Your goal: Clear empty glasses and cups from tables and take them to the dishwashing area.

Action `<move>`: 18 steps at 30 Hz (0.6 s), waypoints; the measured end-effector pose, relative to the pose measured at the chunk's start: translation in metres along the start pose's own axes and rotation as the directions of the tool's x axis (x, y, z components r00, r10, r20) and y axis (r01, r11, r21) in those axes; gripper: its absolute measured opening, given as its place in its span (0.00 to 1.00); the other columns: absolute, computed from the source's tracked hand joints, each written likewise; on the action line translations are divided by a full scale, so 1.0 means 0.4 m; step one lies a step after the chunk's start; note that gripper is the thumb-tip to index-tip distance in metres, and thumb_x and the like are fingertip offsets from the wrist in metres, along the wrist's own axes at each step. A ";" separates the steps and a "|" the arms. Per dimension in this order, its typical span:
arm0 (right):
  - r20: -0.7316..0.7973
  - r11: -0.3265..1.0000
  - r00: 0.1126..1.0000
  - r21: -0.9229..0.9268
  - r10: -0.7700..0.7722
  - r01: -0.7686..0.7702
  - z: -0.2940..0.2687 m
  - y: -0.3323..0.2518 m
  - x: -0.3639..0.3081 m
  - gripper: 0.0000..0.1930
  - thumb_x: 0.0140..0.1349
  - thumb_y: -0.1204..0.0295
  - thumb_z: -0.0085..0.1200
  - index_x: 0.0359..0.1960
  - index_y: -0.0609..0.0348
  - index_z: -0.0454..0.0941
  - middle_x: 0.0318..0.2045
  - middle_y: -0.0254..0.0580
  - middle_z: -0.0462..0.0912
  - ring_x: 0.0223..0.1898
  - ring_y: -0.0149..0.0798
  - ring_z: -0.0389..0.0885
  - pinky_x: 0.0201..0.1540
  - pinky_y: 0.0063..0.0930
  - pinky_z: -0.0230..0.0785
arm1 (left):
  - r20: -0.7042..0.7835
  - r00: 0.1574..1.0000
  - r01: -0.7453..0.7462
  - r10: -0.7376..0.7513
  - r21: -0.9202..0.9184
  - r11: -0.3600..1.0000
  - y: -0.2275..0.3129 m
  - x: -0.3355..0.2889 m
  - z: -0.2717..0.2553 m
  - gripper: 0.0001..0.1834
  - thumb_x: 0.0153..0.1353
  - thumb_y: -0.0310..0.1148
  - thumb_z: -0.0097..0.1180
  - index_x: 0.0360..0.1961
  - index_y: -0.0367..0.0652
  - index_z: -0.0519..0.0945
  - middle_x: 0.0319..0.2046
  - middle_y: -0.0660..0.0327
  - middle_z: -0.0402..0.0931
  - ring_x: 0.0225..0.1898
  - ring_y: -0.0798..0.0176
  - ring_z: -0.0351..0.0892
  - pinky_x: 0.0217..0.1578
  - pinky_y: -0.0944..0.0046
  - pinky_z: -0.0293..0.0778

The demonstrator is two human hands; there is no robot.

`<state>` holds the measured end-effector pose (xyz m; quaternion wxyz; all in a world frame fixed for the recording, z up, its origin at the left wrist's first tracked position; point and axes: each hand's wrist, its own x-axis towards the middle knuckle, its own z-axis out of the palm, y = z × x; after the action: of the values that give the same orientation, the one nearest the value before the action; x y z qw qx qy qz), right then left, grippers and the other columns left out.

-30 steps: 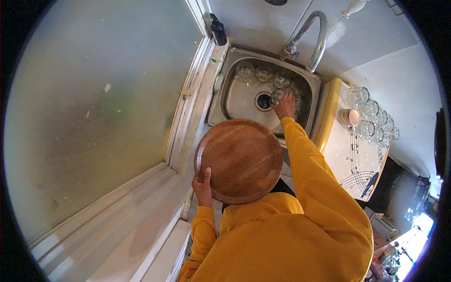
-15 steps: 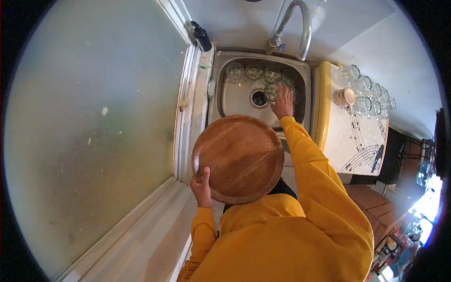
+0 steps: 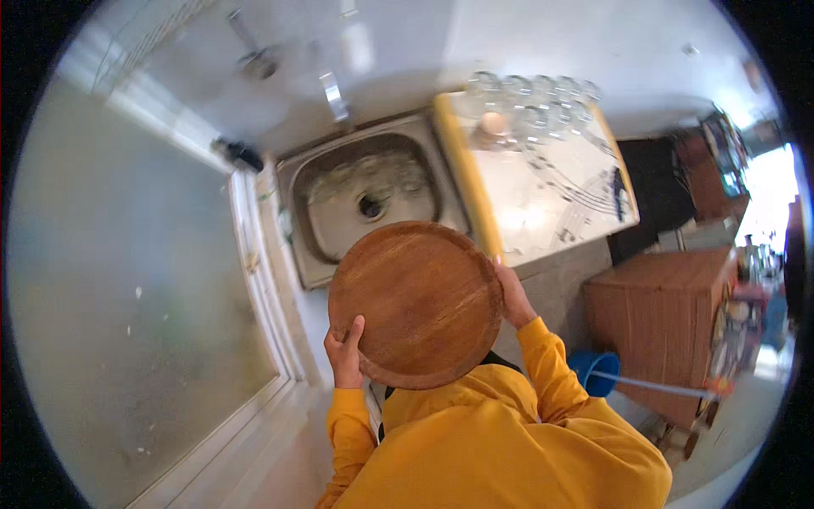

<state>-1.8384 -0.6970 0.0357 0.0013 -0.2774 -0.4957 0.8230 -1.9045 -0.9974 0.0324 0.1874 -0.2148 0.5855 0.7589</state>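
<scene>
A round brown wooden tray (image 3: 415,301) is held in front of my body, its flat face up. My left hand (image 3: 345,355) is closed on its lower left rim, thumb lying over the edge. At the right rim is my right hand (image 3: 512,297), gripping the tray with most of its fingers hidden beneath. Just beyond the tray lies the metal sink (image 3: 451,199), where several blurred clear glasses (image 3: 398,174) sit around the drain.
Right of the sink, a white counter (image 3: 543,229) with a yellow edge bears several glass mugs (image 3: 534,119) and a small stack of beige cups (image 3: 493,125). A frosted window (image 3: 144,280) borders the left. A brown wooden cabinet (image 3: 649,314) and a blue bucket (image 3: 593,373) stand right.
My right hand has left the glasses in the sink and come back to the tray's right rim. The view has turned rightward, bringing the cabinet and bucket into sight.
</scene>
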 end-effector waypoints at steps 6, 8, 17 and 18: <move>-0.236 0.961 0.934 -0.129 -0.270 0.245 -0.223 -0.048 -0.324 0.29 0.62 0.63 0.60 0.61 0.65 0.68 0.55 0.40 0.75 0.56 0.34 0.72 0.60 0.29 0.62 | 0.327 0.945 -0.093 0.019 0.213 0.973 -0.064 -0.144 0.270 0.29 0.51 0.31 0.72 0.53 0.34 0.75 0.48 0.59 0.78 0.47 0.64 0.77 0.51 0.65 0.71; -0.360 0.944 0.874 -0.172 -0.327 0.282 -0.324 -0.046 -0.458 0.30 0.61 0.62 0.61 0.60 0.65 0.68 0.55 0.41 0.75 0.56 0.35 0.73 0.59 0.30 0.63 | 0.503 0.864 -0.111 -0.006 0.202 0.973 -0.130 -0.210 0.369 0.29 0.49 0.32 0.73 0.52 0.34 0.76 0.47 0.58 0.79 0.46 0.65 0.77 0.50 0.66 0.71; -0.833 0.895 0.332 -0.431 -0.443 0.113 -0.604 0.025 -1.094 0.37 0.49 0.62 0.71 0.57 0.64 0.66 0.54 0.48 0.76 0.56 0.43 0.75 0.58 0.34 0.67 | 0.815 0.455 -0.146 -0.360 0.467 0.872 -0.456 -0.629 0.741 0.34 0.49 0.38 0.73 0.53 0.34 0.73 0.50 0.56 0.76 0.49 0.62 0.76 0.50 0.63 0.72; -0.869 0.911 0.274 -0.399 -0.412 0.103 -0.617 0.039 -1.142 0.39 0.47 0.62 0.72 0.58 0.63 0.64 0.54 0.50 0.76 0.57 0.45 0.74 0.58 0.36 0.67 | 0.828 0.411 -0.195 -0.382 0.489 0.850 -0.471 -0.679 0.766 0.31 0.50 0.37 0.73 0.51 0.34 0.74 0.47 0.57 0.78 0.47 0.63 0.77 0.49 0.65 0.72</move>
<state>-1.3345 -0.6302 0.1436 0.3860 -0.6145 -0.5444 0.4207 -1.6085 -0.6634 0.0962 0.5671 0.2541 0.5552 0.5527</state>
